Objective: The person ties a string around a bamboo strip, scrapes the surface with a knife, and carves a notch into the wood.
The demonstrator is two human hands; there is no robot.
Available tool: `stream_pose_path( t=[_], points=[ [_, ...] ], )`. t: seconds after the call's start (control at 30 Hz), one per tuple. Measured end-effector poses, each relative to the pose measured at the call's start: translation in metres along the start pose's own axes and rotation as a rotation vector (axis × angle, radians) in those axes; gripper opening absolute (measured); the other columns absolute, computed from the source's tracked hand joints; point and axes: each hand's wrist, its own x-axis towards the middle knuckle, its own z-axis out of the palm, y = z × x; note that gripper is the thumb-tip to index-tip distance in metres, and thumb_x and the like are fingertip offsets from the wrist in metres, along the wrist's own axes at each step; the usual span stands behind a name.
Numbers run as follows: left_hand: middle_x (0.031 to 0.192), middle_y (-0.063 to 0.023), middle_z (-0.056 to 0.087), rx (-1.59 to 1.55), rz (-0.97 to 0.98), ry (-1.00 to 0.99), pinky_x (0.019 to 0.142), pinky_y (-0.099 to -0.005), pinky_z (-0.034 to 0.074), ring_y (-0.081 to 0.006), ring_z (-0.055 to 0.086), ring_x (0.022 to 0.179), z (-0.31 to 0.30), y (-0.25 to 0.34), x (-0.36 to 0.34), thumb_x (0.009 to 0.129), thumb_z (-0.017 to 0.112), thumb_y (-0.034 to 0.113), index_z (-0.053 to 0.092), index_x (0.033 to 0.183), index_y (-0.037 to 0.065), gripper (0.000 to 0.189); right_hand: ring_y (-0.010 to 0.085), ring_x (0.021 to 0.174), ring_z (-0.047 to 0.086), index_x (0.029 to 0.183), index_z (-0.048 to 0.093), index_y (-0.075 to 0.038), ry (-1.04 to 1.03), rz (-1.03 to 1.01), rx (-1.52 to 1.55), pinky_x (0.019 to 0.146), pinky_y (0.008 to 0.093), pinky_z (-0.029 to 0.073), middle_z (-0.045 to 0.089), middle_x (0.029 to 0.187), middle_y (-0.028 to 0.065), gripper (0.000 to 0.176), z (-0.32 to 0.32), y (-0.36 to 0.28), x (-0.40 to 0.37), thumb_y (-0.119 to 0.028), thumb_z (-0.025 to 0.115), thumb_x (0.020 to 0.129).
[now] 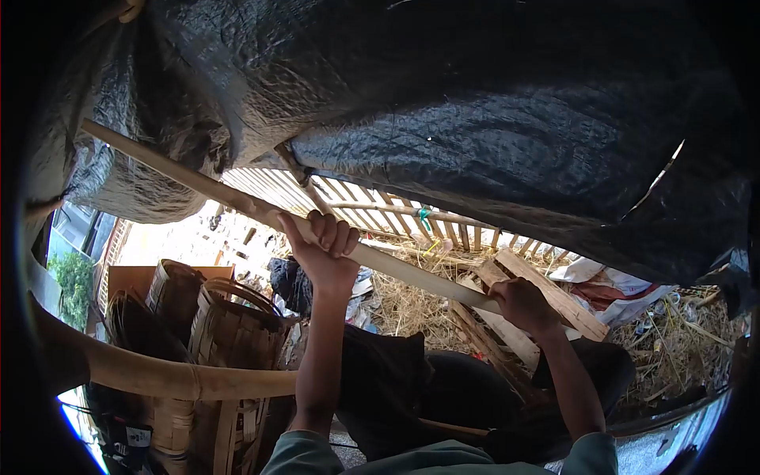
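Observation:
A long pale bamboo strip point(419, 275) slants across the view, its far end high at the upper left near the dark plastic sheet point(491, 146). My left hand point(323, 247) is wrapped around its middle, fingers curled over the top. Lower down and to the right, my right hand point(526, 305) is closed around the strip close to its near end. That near end is partly hidden by the hand. Beneath the strip lie several wooden boards point(546, 297) and loose straw-like shavings point(396, 301).
Tall woven bamboo baskets point(237, 317) stand at the lower left, with a thick bamboo pole point(190, 381) crossing in front. A slatted bamboo fence point(388, 207) runs behind. The plastic sheet hangs low overhead. White sacking point(609, 277) and litter lie at the right.

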Motion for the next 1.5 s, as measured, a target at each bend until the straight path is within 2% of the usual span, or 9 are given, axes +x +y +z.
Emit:
stream_pose_path(
  t=[0.6, 0.73, 0.87, 1.03, 1.1, 1.17, 1.27, 1.37, 1.5],
  points=[
    [0.053, 0.0019, 0.025, 0.149, -0.092, -0.353, 0.041, -0.0256, 0.017, -0.0088, 0.018, 0.042, -0.023, 0.02, 0.004, 0.095, 0.036, 0.058, 0.034, 0.061, 0.013, 0.056, 0.0326, 0.075, 0.065, 0.077, 0.065, -0.005, -0.015, -0.11, -0.024, 0.067, 0.0449, 0.052, 0.064, 0.079, 0.0162, 0.012, 0.041, 0.007, 0.021, -0.015, 0.062, 0.071],
    [0.054, -0.0001, 0.026, 0.448, 0.121, 0.139, 0.045, -0.0261, 0.02, -0.011, 0.022, 0.045, 0.029, -0.001, -0.018, 0.093, 0.033, 0.062, 0.031, 0.06, 0.012, 0.06, 0.0315, 0.084, 0.067, 0.083, 0.069, -0.004, -0.016, -0.072, -0.076, 0.067, 0.0431, 0.055, 0.067, 0.088, 0.0161, 0.016, 0.038, -0.005, 0.028, -0.011, 0.065, 0.069],
    [0.055, -0.0025, 0.028, 0.24, -0.173, -0.348, 0.049, -0.0289, 0.026, -0.0128, 0.025, 0.048, -0.026, 0.034, 0.017, 0.089, 0.032, 0.068, 0.033, 0.06, 0.011, 0.063, 0.027, 0.08, 0.068, 0.088, 0.073, -0.008, -0.231, 0.106, -0.125, 0.064, 0.0459, 0.054, 0.07, 0.087, 0.0094, 0.027, 0.022, -0.01, 0.038, -0.015, 0.077, 0.062],
    [0.056, -0.0022, 0.026, 0.528, 0.074, -0.03, 0.051, -0.0298, 0.026, -0.014, 0.026, 0.049, 0.005, 0.011, 0.003, 0.09, 0.027, 0.067, 0.031, 0.06, 0.013, 0.062, 0.0264, 0.089, 0.066, 0.083, 0.074, -0.012, 0.015, 0.021, -0.165, 0.065, 0.0411, 0.053, 0.07, 0.095, 0.0067, 0.022, 0.027, -0.02, 0.034, -0.02, 0.076, 0.063],
    [0.059, -0.001, 0.027, 0.343, -0.198, -0.386, 0.058, -0.0338, 0.029, -0.0151, 0.029, 0.056, -0.019, 0.022, 0.03, 0.089, 0.03, 0.068, 0.033, 0.06, 0.013, 0.061, 0.0261, 0.088, 0.066, 0.081, 0.074, -0.012, -0.071, 0.069, -0.088, 0.065, 0.0406, 0.053, 0.069, 0.086, 0.0056, 0.02, -0.021, -0.037, 0.012, -0.02, 0.075, 0.063],
    [0.062, 0.0001, 0.027, 0.133, -0.446, -0.708, 0.066, -0.0378, 0.032, -0.0163, 0.032, 0.063, -0.047, 0.041, 0.057, 0.087, 0.033, 0.068, 0.035, 0.061, 0.014, 0.06, 0.0282, 0.087, 0.067, 0.093, 0.068, -0.009, 0.375, 0.025, -0.034, 0.069, 0.0402, 0.055, 0.068, 0.081, 0.0074, 0.021, -0.025, -0.032, -0.028, -0.017, 0.067, 0.074],
    [0.055, -0.0018, 0.025, 0.358, -0.135, -0.298, 0.052, -0.0309, 0.027, -0.0141, 0.026, 0.049, -0.016, 0.022, 0.026, 0.09, 0.024, 0.069, 0.031, 0.059, 0.013, 0.064, 0.026, 0.072, 0.067, 0.09, 0.062, -0.005, 0.857, 0.115, 0.139, 0.064, 0.0373, 0.053, 0.064, 0.085, 0.0115, 0.017, -0.071, -0.033, -0.162, -0.013, 0.068, 0.076],
    [0.055, -0.0019, 0.025, 0.275, -0.193, -0.399, 0.053, -0.0312, 0.027, -0.0144, 0.026, 0.049, -0.023, 0.028, 0.035, 0.089, 0.023, 0.07, 0.031, 0.059, 0.012, 0.065, 0.0153, 0.066, 0.066, 0.088, 0.06, -0.005, 1.073, 0.696, 0.111, 0.052, 0.0295, 0.05, 0.063, 0.079, 0.01, 0.01, -0.03, -0.005, -0.283, -0.009, 0.066, 0.082],
    [0.056, -0.0018, 0.024, 0.299, -0.173, -0.353, 0.053, -0.0313, 0.027, -0.014, 0.025, 0.05, -0.018, 0.028, 0.027, 0.088, 0.023, 0.071, 0.031, 0.06, 0.012, 0.066, 0.0409, 0.087, 0.062, 0.112, 0.047, -0.006, 0.008, 1.606, -0.032, 0.069, 0.048, 0.05, 0.06, 0.099, 0.0192, 0.047, 0.062, -0.013, -0.436, -0.03, 0.07, 0.08]
  ],
)
